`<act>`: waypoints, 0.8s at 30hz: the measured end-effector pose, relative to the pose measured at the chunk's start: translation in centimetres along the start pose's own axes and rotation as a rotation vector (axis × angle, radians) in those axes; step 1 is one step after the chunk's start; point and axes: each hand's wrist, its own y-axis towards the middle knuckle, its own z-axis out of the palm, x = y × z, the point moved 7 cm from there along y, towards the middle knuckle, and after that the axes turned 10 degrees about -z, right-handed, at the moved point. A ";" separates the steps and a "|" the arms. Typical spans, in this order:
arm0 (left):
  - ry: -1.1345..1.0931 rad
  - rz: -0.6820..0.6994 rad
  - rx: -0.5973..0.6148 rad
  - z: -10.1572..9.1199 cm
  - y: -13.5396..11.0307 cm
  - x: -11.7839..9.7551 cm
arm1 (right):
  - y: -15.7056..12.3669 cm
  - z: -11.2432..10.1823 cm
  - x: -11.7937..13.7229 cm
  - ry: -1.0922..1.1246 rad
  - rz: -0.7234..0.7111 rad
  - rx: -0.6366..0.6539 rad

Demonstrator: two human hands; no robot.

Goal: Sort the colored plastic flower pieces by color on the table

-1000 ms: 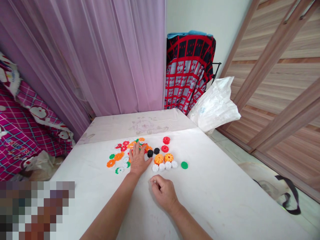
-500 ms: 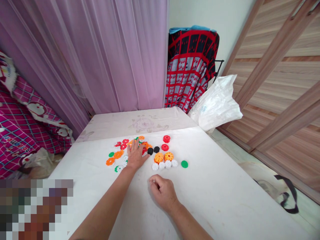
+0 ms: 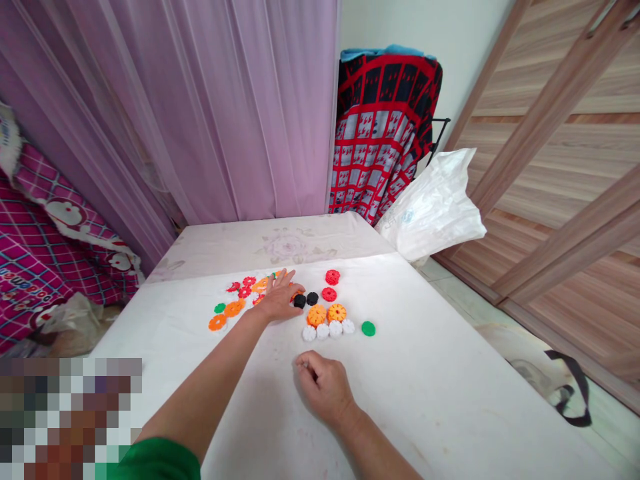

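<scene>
1. The left hand [image 3: 279, 300] is spread flat with fingers reaching forward over the loose scatter of notched discs [image 3: 234, 308]; it grips nothing visible. Its thumb is beside the nearer black disc stack [image 3: 299, 301]; contact cannot be told.
2. The right hand [image 3: 325, 383] is clenched in a loose fist at the cloth, nearer the body; whether anything is inside cannot be told.
3. Just right of the left hand, a second black disc stack [image 3: 313, 299] stands beside the first, with red discs [image 3: 329, 294] beyond, to the right.
4. Between the two hands' depths sit two orange disc stacks [image 3: 337, 313], fronted by a row of four white disc stacks [image 3: 323, 331]. A strip of cloth separates that row from the right fist.
5. A green disc [image 3: 369, 329] lies apart, right of the row; a broad stretch of white cloth [image 3: 450, 387] runs from it to the table's right edge.
6. Cloth also spans from the scatter to the left edge.
7. At the far right corner, a white plastic bag [image 3: 430, 207] meets the edge; a purple curtain [image 3: 225, 100] hangs behind the far edge.
</scene>
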 end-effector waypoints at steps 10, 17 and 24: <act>0.048 0.038 0.062 0.7 1.3 0.6 | -0.1 0.1 0.0 0.005 -0.005 0.004; 0.059 0.049 0.081 0.6 1.4 0.7 | -0.1 -0.1 0.2 -0.007 -0.013 0.002; 0.061 0.053 0.064 0.3 1.2 0.6 | -0.1 -0.1 0.3 -0.006 -0.012 0.009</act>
